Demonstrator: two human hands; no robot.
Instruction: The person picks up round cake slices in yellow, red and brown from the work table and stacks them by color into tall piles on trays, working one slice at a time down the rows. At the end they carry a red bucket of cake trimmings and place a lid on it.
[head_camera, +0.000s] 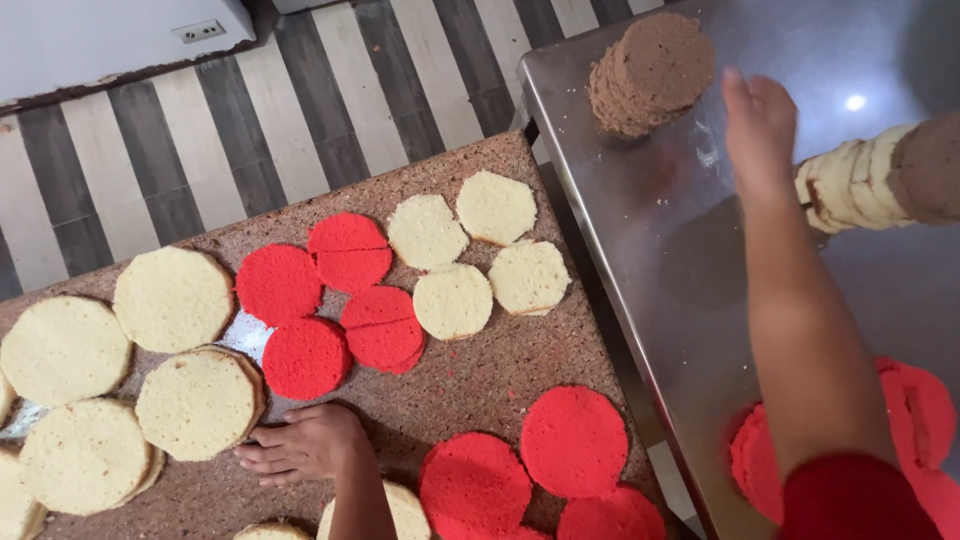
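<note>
My left hand (300, 445) lies flat on the brown speckled counter (470, 380), fingers spread, its fingertips against the edge of a large cream cake round (197, 402). It holds nothing. My right hand (758, 122), on an arm with a red sleeve, reaches out over the steel table (640, 220). That hand is empty and hovers between a leaning stack of brown cake rounds (650, 72) and a tipped stack of cream rounds (850, 185). Its fingertips are turned away from me.
Several large cream rounds (65, 348) lie at the counter's left, red rounds (305, 357) in the middle, small cream rounds (452, 300) further back. More red rounds (573, 440) sit near the front edge and others (925, 410) on the steel table. Striped floor (330, 110) lies beyond.
</note>
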